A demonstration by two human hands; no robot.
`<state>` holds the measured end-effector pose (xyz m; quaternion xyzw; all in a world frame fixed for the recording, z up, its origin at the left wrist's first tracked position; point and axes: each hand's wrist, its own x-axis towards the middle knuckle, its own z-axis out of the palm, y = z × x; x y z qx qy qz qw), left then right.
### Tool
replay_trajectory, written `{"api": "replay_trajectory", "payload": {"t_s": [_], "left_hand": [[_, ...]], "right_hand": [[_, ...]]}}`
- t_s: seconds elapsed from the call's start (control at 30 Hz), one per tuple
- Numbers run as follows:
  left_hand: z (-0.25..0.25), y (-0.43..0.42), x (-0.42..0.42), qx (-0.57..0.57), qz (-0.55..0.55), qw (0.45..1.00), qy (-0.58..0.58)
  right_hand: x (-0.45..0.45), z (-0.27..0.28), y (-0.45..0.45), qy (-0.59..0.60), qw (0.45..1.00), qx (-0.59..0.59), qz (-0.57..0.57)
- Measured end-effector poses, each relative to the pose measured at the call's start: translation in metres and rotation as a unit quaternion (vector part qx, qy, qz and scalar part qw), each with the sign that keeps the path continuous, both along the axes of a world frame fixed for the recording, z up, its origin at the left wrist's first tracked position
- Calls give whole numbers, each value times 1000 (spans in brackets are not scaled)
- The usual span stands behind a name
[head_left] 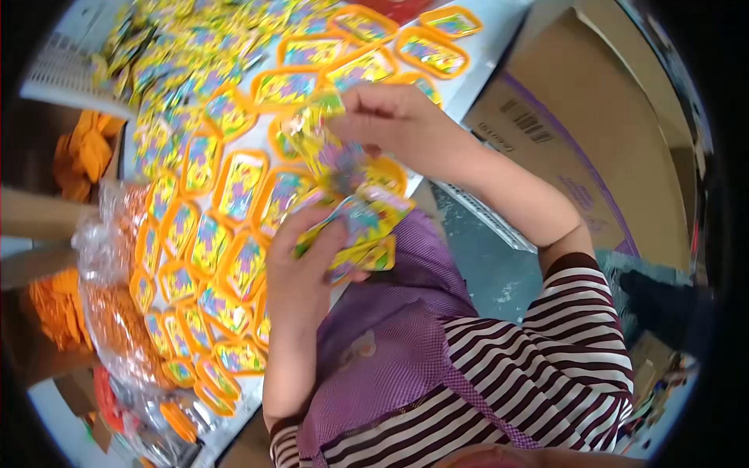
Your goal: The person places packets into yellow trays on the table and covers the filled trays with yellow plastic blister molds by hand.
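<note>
Held a small fanned stack of flat, glossy yellow-and-blue packets (363,222) in the curled left hand (303,261), near the centre of the frame. Pinched shiny yellow plastic packaging (312,144) (too blurred to tell whether one piece or several) between thumb and fingers of the right hand (386,121), at upper centre. Had shallow, round-cornered orange trays (259,87) with yellow printed faces spread from top centre to lower left on a white table (488,39), and a loose heap of yellow packets (187,47) at upper left.

Left grip (308,249) curled, thumb on top, forearm (291,363) forward; right grip (382,121) pinching, elbow (566,234) bent.
</note>
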<state>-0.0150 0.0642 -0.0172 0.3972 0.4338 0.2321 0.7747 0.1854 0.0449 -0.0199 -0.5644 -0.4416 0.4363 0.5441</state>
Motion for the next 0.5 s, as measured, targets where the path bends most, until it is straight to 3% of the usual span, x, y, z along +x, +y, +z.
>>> {"api": "replay_trajectory", "payload": {"t_s": [0.07,0.13,0.2,0.3,0.4,0.5], "left_hand": [[2,0,-6,3,28,1000,13],[2,-1,-16,40,89,995,32],[-1,5,-34,44,87,995,4],[-4,10,-44,58,100,993,-9],[-2,10,-43,66,117,991,1],[0,9,-44,61,132,989,8]], "right_hand": [[32,-9,6,-82,986,72,-129],[88,-16,12,-187,932,72,-302],[148,-21,8,-174,894,73,-406],[206,-47,12,-180,853,-6,-490],[209,-69,24,-200,837,3,-510],[199,-63,29,-134,861,-10,-490]]}}
